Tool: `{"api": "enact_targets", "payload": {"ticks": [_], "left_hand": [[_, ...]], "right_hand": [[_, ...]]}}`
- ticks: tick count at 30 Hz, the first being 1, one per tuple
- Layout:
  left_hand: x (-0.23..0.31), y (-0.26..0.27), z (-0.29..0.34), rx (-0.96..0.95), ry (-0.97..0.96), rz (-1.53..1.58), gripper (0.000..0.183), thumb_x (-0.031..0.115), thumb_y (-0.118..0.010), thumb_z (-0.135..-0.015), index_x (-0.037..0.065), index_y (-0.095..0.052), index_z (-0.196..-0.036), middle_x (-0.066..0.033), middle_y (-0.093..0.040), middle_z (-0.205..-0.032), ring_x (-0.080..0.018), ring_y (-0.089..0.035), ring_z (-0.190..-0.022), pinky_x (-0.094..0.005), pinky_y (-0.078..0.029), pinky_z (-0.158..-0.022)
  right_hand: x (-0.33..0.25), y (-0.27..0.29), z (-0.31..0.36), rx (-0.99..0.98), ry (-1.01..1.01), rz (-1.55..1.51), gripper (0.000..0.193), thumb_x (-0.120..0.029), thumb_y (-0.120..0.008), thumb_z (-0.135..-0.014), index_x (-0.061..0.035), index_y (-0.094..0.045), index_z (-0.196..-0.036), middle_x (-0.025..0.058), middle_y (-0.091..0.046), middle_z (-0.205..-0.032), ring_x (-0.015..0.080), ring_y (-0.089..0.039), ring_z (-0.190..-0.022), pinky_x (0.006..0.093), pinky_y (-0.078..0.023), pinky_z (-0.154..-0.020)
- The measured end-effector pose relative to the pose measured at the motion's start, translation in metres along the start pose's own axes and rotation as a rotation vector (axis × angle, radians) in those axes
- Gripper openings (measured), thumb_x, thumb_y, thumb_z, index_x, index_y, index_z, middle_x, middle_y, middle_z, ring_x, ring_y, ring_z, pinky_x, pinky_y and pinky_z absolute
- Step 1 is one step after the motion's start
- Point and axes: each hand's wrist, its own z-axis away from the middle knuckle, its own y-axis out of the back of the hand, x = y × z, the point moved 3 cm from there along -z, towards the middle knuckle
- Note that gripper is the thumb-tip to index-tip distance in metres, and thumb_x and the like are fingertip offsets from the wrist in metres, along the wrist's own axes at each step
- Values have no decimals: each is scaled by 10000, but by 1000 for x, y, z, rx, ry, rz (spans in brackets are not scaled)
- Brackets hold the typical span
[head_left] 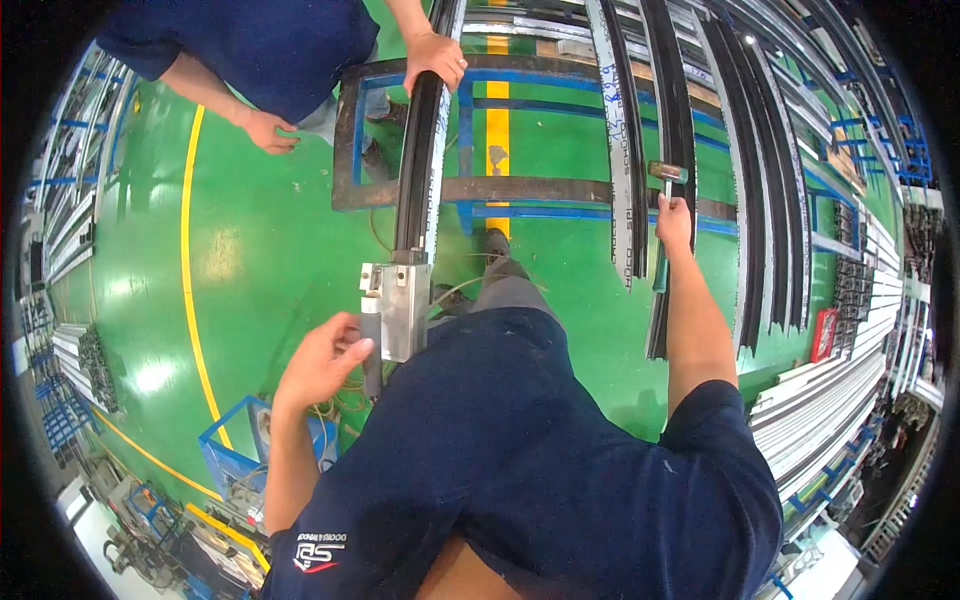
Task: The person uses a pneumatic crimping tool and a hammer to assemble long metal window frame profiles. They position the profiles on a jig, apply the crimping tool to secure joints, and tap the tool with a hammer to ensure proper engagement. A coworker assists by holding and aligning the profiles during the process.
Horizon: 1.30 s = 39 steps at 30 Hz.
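A long black and silver metal profile (418, 160) lies across a blue frame stand, its near end meeting a silver metal block tool (405, 310) close to my waist. My left hand (325, 362) is closed around the dark handle (371, 350) on the left side of that tool. In my right hand (675, 222) is a hammer (668, 172), head up, its green grip showing below the fist, held over a black profile. A co-worker's hand (435, 62) rests on the far part of the first profile. The co-worker's other hand (268, 132) hangs free.
The frame stand (540, 190) has brown padded bars. More long profiles (625, 150) lie to the right, with stacked white profiles (830, 400) beyond. A blue cart (235, 450) and hoses (345, 405) are at lower left. Yellow lines cross the green floor (270, 230).
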Motion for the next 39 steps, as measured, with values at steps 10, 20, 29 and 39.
{"api": "enact_targets", "payload": {"ticks": [10,20,29,39], "left_hand": [[7,19,0,83,9,86,389,270,-682,-1068,-18,-625,-1323,-96,-685,-1068,-162,-648,-999,-326,-549,-885],[-6,6,-4,36,39,143,407,260,-681,-1076,-27,-598,-1352,-97,-681,-1089,-157,-640,-991,-319,-550,-889],[1,16,1,152,21,191,468,283,-697,-1061,8,-559,-1412,-116,-660,-1212,-169,-629,-1060,-350,-556,-911],[-67,-85,-4,462,85,-294,582,404,-778,-968,-27,-640,-1334,-285,-671,-1294,-313,-683,-1156,-425,-537,-968]], "right_hand": [[-24,15,11,215,109,235,377,-419,-607,-1061,-53,-613,-1153,265,-767,-969,505,-729,-921,610,-550,-830],[-56,33,2,118,95,491,364,-337,-625,-1055,-54,-481,-1233,232,-617,-1255,483,-705,-1060,582,-596,-868],[-62,27,2,35,126,500,429,-319,-677,-1017,-57,-459,-1276,241,-593,-1323,500,-687,-1110,592,-581,-904],[-56,31,12,68,250,468,457,-287,-716,-994,-45,-465,-1290,260,-595,-1298,500,-680,-1089,567,-596,-894]]}}
